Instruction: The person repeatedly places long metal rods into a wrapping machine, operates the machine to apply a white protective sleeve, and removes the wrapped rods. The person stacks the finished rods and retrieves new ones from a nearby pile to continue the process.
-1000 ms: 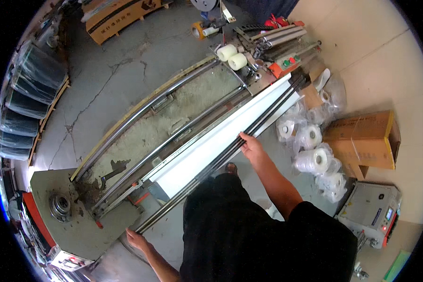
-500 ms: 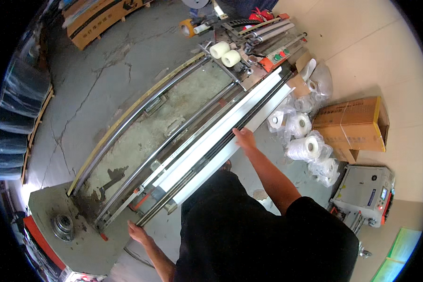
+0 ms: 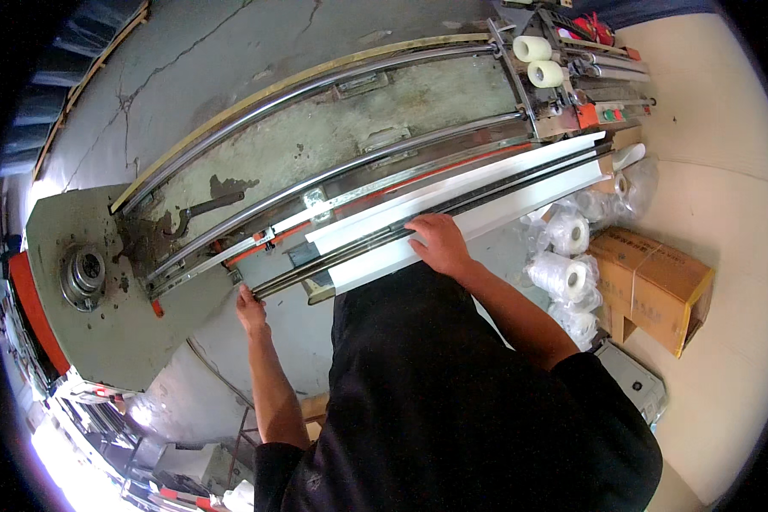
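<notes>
Several long, thin dark strips (image 3: 350, 247) lie lengthwise over a white trough (image 3: 375, 266) with raised sides, in front of me. Their near left end pokes out past the trough, and my left hand (image 3: 252, 311) pinches it there. Further along, about mid-length, my right hand (image 3: 441, 243) lies over the same strips with its fingers curled round them. Part of its grip is hidden under the palm. I cannot tell whether the strips are metal or plastic.
Beyond the trough runs a long machine bed with steel rails (image 3: 341, 175) and a grey end block (image 3: 85, 286) at left. Two cream rollers (image 3: 544, 74) and a button panel (image 3: 602, 113) sit at far right. Wrapped film rolls (image 3: 563, 230) and a cardboard box (image 3: 648, 282) stand right.
My view has turned, so the machine and trough now lie more level across the picture. My right hand has shifted toward the middle of the strips; my left stays at their end.
</notes>
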Motion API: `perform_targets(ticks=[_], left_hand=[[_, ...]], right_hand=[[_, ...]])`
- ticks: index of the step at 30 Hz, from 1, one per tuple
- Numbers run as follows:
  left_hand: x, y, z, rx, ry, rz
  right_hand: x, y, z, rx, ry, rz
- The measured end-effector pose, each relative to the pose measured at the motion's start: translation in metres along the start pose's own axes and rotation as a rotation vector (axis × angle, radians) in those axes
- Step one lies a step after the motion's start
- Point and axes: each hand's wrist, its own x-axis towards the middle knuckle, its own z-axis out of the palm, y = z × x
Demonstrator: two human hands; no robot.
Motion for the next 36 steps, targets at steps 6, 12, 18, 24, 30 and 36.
perform_targets(ticks=[6,12,18,24,30,36], left_hand=[[-0.022,0.023,-0.01,-0.02,0.079,0.047],[-0.05,0.012,-0.028,-0.028,0.113,0.273],[-0.053,0.01,-0.013,0.079,0.187,0.382],[-0.109,0.074,0.072,-0.081,0.038,0.209],[-0.132,0.073,0.177,-0.321,0.155,0.475],[-0.225,0.173,0.258,-0.108,0.276,0.564]], right_hand=[[0.013,0.011,0.014,-0.251,-0.189,-0.146],[0.01,0.026,0.008,-0.132,-0.185,-0.274],[0.001,0.008,-0.048,-0.133,-0.125,-0.346],[0.009,0.045,-0.154,-0.249,-0.016,-0.43],[0.03,0.133,-0.257,-0.34,0.077,-0.511],[0.065,0.227,-0.343,-0.362,0.193,-0.609]])
